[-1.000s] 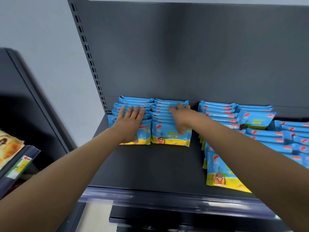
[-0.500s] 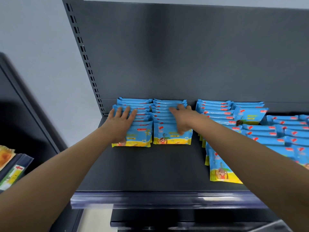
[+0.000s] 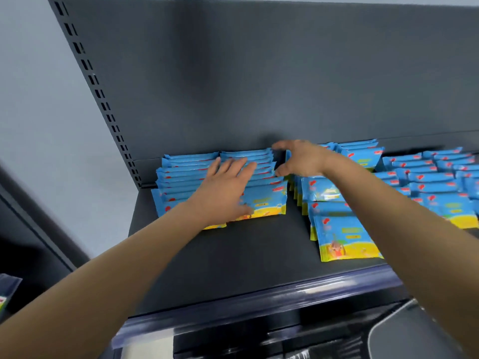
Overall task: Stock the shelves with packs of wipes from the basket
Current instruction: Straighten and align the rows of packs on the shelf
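Left hand: the left hand (image 3: 228,190) lies flat, palm down, its fingers (image 3: 226,164) straight and spread on the packs; it grips nothing.
Right hand: the right hand (image 3: 302,159) is spread wide with the thumb low and the fingers (image 3: 281,145) high, and nothing is held between them. Whether it touches a pack cannot be told.
Packs of wipes: the packs of wipes (image 3: 267,200) lie on the shelf in overlapped rows. One row is under the left fingers, and another row (image 3: 178,182) is just to their left. A third row (image 3: 342,237) runs from below the right fingers towards the front. More rows (image 3: 440,182) lie well to the right of them.
Print: each pack has a blue face, a yellow band along the near edge, a red mark at the upper left and a small cartoon figure. The lettering is too blurred to read.
Lie: the packs lean back like shingles, printed faces up, yellow bands towards the front. Each row runs front to back, towards the back panel.
Shelf: the shelf (image 3: 233,257) is dark grey metal with a clear plastic strip (image 3: 259,304) along its front edge.
Surroundings: a dark back panel (image 3: 259,73) rises beyond the fingertips. A slotted upright (image 3: 103,104) and a pale grey wall (image 3: 39,99) stand to the left.
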Demonstrator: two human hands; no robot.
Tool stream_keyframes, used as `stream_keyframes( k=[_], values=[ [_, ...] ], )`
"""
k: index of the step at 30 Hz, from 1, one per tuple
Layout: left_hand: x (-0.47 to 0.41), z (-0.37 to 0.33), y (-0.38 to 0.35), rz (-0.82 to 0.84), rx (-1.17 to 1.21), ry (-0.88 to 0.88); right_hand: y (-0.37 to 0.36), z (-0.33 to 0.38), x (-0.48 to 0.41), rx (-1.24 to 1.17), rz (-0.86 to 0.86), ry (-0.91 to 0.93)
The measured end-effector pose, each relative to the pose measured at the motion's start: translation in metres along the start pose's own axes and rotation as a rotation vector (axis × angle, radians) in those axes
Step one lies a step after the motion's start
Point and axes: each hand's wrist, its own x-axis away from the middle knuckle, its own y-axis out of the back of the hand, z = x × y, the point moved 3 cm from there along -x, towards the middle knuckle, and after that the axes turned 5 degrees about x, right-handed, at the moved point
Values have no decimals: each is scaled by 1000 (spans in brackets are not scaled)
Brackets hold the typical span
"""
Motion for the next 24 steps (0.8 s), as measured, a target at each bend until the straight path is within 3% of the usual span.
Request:
stream_keyframes(
  k=[4, 13, 17, 24],
  values=[
    [-29, -50, -12, -73, 202, -120, 13, -68, 20, 48, -126, -174],
    [-75, -135, -75, 134, 213, -211, 4, -153, 18, -55, 71, -189],
    [-83, -142, -100, 314, 111, -142, 1, -171, -2, -39, 135, -103],
    [-97, -140, -102, 298, 38, 58, -1, -175, -38, 15, 31, 16]
  ],
)
